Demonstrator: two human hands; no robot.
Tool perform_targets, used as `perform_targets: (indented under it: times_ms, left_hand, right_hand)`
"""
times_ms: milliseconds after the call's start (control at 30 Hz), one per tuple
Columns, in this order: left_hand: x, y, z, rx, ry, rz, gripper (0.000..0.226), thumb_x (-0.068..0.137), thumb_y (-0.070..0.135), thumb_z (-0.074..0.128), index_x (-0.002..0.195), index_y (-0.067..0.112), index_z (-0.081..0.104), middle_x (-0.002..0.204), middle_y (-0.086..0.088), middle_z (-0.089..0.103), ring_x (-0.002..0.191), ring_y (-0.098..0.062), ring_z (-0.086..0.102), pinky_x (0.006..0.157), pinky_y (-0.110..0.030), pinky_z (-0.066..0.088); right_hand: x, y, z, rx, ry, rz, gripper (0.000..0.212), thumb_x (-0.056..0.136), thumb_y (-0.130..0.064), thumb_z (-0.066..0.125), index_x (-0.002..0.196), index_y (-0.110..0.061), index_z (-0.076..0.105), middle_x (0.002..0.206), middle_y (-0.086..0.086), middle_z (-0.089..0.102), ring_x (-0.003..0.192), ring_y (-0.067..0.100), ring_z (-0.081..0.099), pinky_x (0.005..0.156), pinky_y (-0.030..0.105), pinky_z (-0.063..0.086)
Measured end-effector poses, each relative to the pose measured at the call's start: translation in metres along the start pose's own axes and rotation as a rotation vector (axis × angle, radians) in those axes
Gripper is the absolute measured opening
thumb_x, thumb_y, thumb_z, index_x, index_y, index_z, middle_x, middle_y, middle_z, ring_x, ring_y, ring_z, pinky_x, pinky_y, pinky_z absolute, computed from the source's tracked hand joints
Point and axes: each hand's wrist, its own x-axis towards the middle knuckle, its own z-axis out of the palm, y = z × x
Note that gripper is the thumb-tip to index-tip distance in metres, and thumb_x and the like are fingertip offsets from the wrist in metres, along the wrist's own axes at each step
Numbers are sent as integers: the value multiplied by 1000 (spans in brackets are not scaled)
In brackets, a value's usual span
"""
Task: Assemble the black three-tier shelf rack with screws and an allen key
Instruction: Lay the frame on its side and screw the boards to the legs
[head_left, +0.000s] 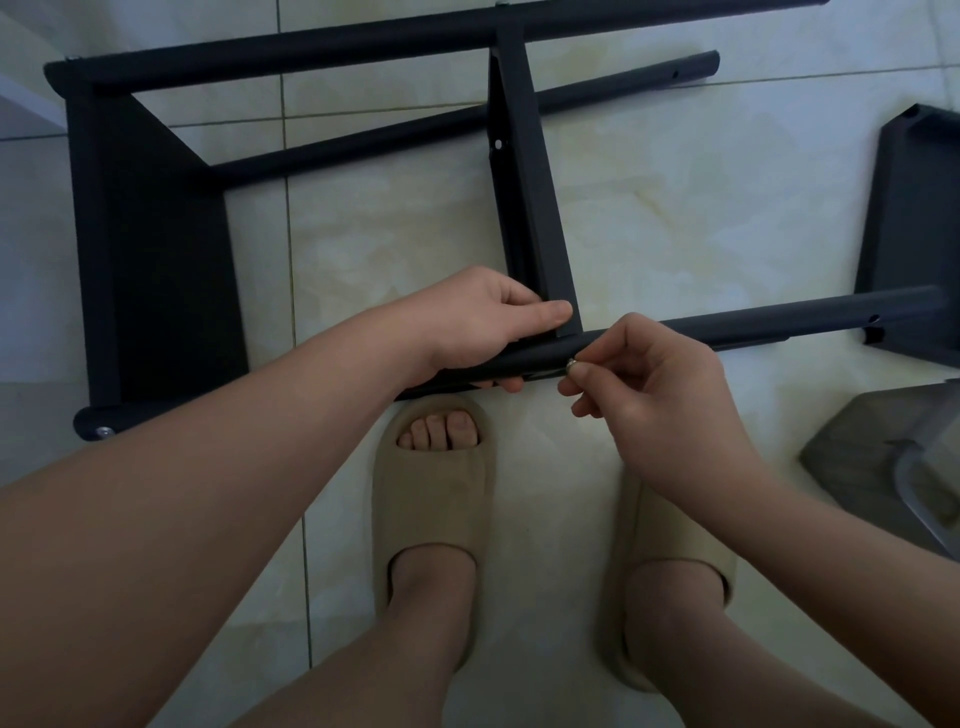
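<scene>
Rack (156, 249) lies on its side on the tile floor (675, 197), partly built. Its near pole (753, 319) runs left to right.

Left hand (483, 322) wraps the near pole from above. The fingers curl under it and the thumb presses on the end of the middle shelf (530, 197), right where the shelf meets the pole.

Right hand (649, 384) is just right of that joint. Thumb and index pinch a small silver screw (570, 364) against the near pole's side, other fingers loosely curled.

Loose shelf panel (914, 218) sits at the pole's right end; contact unclear. Beige slippers (434, 499) are just below the pole.
</scene>
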Motion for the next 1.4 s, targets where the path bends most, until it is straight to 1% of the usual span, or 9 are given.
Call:
perform_targets:
  times_ms: [133, 300, 433, 567, 733, 833, 1000, 1167, 1400]
  left_hand:
    - [1, 0, 1, 1, 46, 1, 27, 93, 46, 65, 90, 19, 68, 77, -3, 76, 65, -20, 74, 50, -25, 53]
    - [0, 2, 3, 11, 76, -21, 27, 92, 45, 67, 86, 19, 66, 79, -5, 76, 64, -22, 74, 51, -26, 54]
    - [-5, 8, 11, 42, 174, -34, 41, 94, 54, 57, 95, 14, 69, 92, -7, 76, 67, -23, 74, 62, -32, 57]
    - [-17, 16, 16, 261, 455, -19, 30, 100, 50, 47, 100, 21, 57, 94, 5, 67, 83, -11, 62, 72, -30, 48]
    - [-38, 49, 33, 591, 605, 123, 38, 97, 43, 50, 127, 20, 51, 132, -3, 52, 123, -26, 46, 98, -40, 41]
    - [-46, 81, 62, 689, 497, 224, 38, 99, 42, 49, 129, 20, 51, 136, -4, 50, 127, -28, 43, 103, -42, 40]
    - [-41, 130, 127, 848, 196, 329, 30, 98, 43, 52, 120, 22, 55, 130, -2, 55, 120, -22, 52, 95, -35, 42]
    - [-10, 153, 189, 961, -40, 255, 28, 98, 42, 54, 119, 24, 53, 124, 1, 62, 109, -20, 57, 94, -35, 46]
    - [47, 130, 265, 981, -230, 114, 52, 99, 42, 53, 143, 20, 37, 131, -5, 60, 112, -26, 60, 96, -40, 49]
  right_hand:
    - [2, -1, -1, -93, 23, -20, 20, 92, -12, 72, 80, -20, 59, 70, -9, 74, 64, 9, 71, 62, 24, 54]
    - [8, -3, -5, -275, 2, -59, 24, 90, -22, 73, 78, -28, 53, 68, -3, 72, 68, 17, 69, 67, 42, 57]
    - [7, -5, -12, -336, -95, -128, 13, 92, -24, 73, 86, -22, 61, 73, -7, 72, 73, 11, 69, 74, 41, 57]
    - [-9, -2, -38, -426, -195, -220, 18, 96, -29, 66, 112, -20, 66, 103, -11, 71, 95, -1, 64, 84, 26, 53]
    - [-42, 9, -97, -684, -170, -286, 49, 101, -37, 55, 148, -26, 48, 147, -9, 51, 136, 10, 42, 110, 30, 37]
    - [-62, 23, -133, -852, -126, -302, 62, 102, -42, 51, 159, -25, 32, 164, -4, 31, 154, 20, 21, 124, 40, 21]
    - [-93, 61, -193, -999, -30, -176, 70, 102, -54, 39, 162, -33, 10, 170, -6, 10, 158, 22, 0, 124, 40, 8]
    - [-112, 105, -232, -992, 1, -48, 68, 104, -55, 38, 162, -35, 9, 170, -9, 11, 157, 19, 5, 122, 36, 11]
    - [-108, 166, -263, -830, -24, 152, 62, 104, -40, 49, 160, -29, 26, 154, -1, 44, 141, 25, 39, 110, 38, 36]
